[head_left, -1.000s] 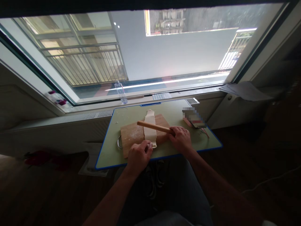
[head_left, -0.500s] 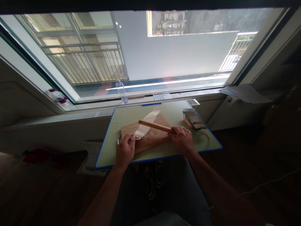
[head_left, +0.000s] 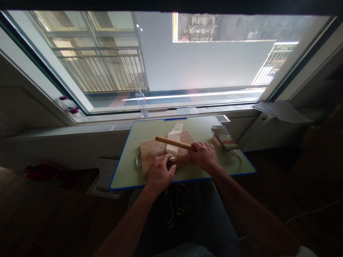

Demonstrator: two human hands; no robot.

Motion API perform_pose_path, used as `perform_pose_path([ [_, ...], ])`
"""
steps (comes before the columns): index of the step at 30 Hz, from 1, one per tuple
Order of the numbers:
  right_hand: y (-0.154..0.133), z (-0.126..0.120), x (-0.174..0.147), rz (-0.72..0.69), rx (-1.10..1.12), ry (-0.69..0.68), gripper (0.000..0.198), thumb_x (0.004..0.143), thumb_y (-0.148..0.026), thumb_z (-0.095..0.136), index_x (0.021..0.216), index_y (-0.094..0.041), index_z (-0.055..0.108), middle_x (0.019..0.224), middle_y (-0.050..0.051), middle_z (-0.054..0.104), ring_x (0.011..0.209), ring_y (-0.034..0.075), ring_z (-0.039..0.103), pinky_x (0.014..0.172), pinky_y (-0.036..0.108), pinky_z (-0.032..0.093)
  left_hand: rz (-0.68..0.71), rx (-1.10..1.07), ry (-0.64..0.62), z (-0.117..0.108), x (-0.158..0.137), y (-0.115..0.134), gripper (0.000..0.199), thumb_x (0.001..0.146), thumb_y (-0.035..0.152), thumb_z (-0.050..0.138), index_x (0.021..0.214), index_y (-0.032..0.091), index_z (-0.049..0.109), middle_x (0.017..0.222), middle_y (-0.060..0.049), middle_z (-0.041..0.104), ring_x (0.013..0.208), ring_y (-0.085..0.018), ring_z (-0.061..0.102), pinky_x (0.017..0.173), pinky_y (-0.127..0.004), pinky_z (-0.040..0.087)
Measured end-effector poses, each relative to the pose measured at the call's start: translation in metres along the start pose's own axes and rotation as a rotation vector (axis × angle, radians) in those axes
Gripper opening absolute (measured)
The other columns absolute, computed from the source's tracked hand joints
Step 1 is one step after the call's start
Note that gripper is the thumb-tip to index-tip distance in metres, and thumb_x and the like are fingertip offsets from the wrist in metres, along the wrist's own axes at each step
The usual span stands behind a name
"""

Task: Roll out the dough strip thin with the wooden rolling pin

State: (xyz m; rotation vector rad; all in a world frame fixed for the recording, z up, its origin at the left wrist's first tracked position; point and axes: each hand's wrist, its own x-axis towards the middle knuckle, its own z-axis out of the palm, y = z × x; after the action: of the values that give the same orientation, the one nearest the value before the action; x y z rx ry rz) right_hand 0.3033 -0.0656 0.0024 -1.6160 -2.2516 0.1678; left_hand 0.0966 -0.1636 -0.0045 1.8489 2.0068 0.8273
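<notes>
My right hand (head_left: 205, 155) is wrapped round one end of a wooden rolling pin (head_left: 174, 143). The pin slants across a long pale strip of dough (head_left: 175, 135), hiding a band of it. My left hand (head_left: 160, 172) lies low over the front of the wooden cutting board (head_left: 150, 152), thumb apart from the fingers. Its fingertips reach the strip's near end, which looks curled over; whether they press on it I cannot tell. The strip's far end runs past the board's back edge onto the table.
The board lies on a small pale-green table (head_left: 124, 167) with a blue rim. A phone-like object (head_left: 227, 141), partly blurred out, is at the right. A clear bottle (head_left: 142, 104) stands on the windowsill (head_left: 160, 113) behind, and papers (head_left: 284, 111) lie at the right.
My left hand has moved right across the board and its fingers have spread from a pinch. The dough's near end has shifted right, so the strip points more straight away from me.
</notes>
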Motion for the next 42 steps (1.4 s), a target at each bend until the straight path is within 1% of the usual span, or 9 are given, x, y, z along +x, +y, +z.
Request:
perform_pose_path([
  [7, -0.004, 0.006, 0.017, -0.084, 0.027, -0.07, 0.022, 0.099, -0.035, 0.07, 0.118, -0.028, 0.077, 0.132, 0.006, 0.076, 0.131, 0.03, 0.059, 0.11, 0.043, 0.039, 0.126, 0.018, -0.086, -0.017, 0.004, -0.007, 0.035, 0.092, 0.03, 0.072, 0.127, 0.03, 0.074, 0.12, -0.004, 0.077, 0.118, -0.028, 0.066, 0.106, -0.044, 0.051],
  [13, 0.009, 0.007, 0.033, -0.163, 0.09, -0.093, 0.023, 0.091, -0.028, 0.075, 0.114, -0.029, 0.078, 0.137, 0.003, 0.074, 0.133, 0.028, 0.059, 0.112, 0.042, 0.041, 0.051, 0.137, 0.196, -0.047, 0.066, -0.029, 0.03, 0.1, 0.039, 0.059, 0.119, 0.026, 0.077, 0.125, -0.009, 0.074, 0.125, -0.029, 0.063, 0.116, -0.045, 0.048],
  [18, 0.016, 0.001, 0.049, -0.189, 0.117, -0.176, 0.023, 0.087, -0.029, 0.08, 0.109, -0.028, 0.078, 0.137, 0.004, 0.073, 0.133, 0.028, 0.06, 0.115, 0.042, 0.042, -0.039, 0.319, 0.049, -0.036, 0.12, -0.04, 0.041, 0.102, 0.044, 0.053, 0.132, 0.026, 0.074, 0.143, -0.012, 0.069, 0.138, -0.032, 0.058, 0.117, -0.047, 0.048],
  [21, 0.011, -0.001, 0.06, -0.137, 0.127, -0.226, 0.018, 0.092, -0.042, 0.078, 0.101, -0.027, 0.077, 0.133, 0.005, 0.074, 0.13, 0.028, 0.062, 0.114, 0.041, 0.044, -0.034, 0.387, -0.135, -0.025, 0.133, -0.044, 0.058, 0.102, 0.05, 0.051, 0.154, 0.027, 0.06, 0.165, -0.012, 0.055, 0.153, -0.034, 0.046, 0.128, -0.054, 0.037],
  [24, 0.003, 0.002, 0.07, -0.038, 0.076, -0.192, 0.032, 0.104, -0.054, 0.062, 0.105, -0.026, 0.076, 0.13, 0.009, 0.075, 0.13, 0.03, 0.062, 0.113, 0.043, 0.044, 0.028, 0.432, -0.293, -0.022, 0.138, -0.046, 0.066, 0.105, 0.051, 0.04, 0.168, 0.03, 0.043, 0.179, -0.01, 0.036, 0.165, -0.033, 0.03, 0.134, -0.061, 0.022],
  [27, -0.003, 0.008, 0.076, -0.005, -0.032, -0.178, 0.04, 0.108, -0.053, 0.051, 0.126, -0.026, 0.073, 0.146, 0.012, 0.068, 0.141, 0.033, 0.054, 0.117, 0.05, 0.042, 0.058, 0.458, -0.351, -0.024, 0.141, -0.047, 0.07, 0.104, 0.05, 0.041, 0.171, 0.032, 0.035, 0.183, -0.008, 0.028, 0.168, -0.032, 0.025, 0.135, -0.061, 0.017],
  [30, -0.005, 0.013, 0.076, 0.018, -0.097, -0.219, 0.053, 0.108, -0.057, 0.047, 0.146, -0.026, 0.064, 0.166, 0.012, 0.053, 0.151, 0.037, 0.044, 0.12, 0.058, 0.038, 0.032, 0.464, -0.364, -0.025, 0.143, -0.05, 0.078, 0.1, 0.056, 0.048, 0.172, 0.033, 0.032, 0.183, -0.008, 0.027, 0.168, -0.033, 0.025, 0.135, -0.06, 0.018],
  [34, -0.005, 0.015, 0.072, 0.063, -0.117, -0.235, 0.065, 0.107, -0.058, 0.043, 0.164, -0.028, 0.049, 0.175, 0.011, 0.042, 0.157, 0.039, 0.038, 0.124, 0.063, 0.033, 0.034, 0.452, -0.367, -0.021, 0.141, -0.055, 0.071, 0.106, 0.057, 0.036, 0.172, 0.031, 0.035, 0.182, -0.009, 0.029, 0.167, -0.035, 0.026, 0.134, -0.062, 0.017],
  [42, -0.011, 0.018, 0.042, 0.046, -0.164, -0.085, 0.064, 0.108, -0.05, 0.043, 0.164, -0.021, 0.052, 0.169, 0.013, 0.052, 0.152, 0.038, 0.045, 0.122, 0.057, 0.035, 0.065, 0.468, -0.314, -0.021, 0.119, -0.05, 0.064, 0.109, 0.047, 0.03, 0.169, 0.031, 0.043, 0.18, -0.009, 0.035, 0.165, -0.032, 0.031, 0.133, -0.064, 0.02],
])
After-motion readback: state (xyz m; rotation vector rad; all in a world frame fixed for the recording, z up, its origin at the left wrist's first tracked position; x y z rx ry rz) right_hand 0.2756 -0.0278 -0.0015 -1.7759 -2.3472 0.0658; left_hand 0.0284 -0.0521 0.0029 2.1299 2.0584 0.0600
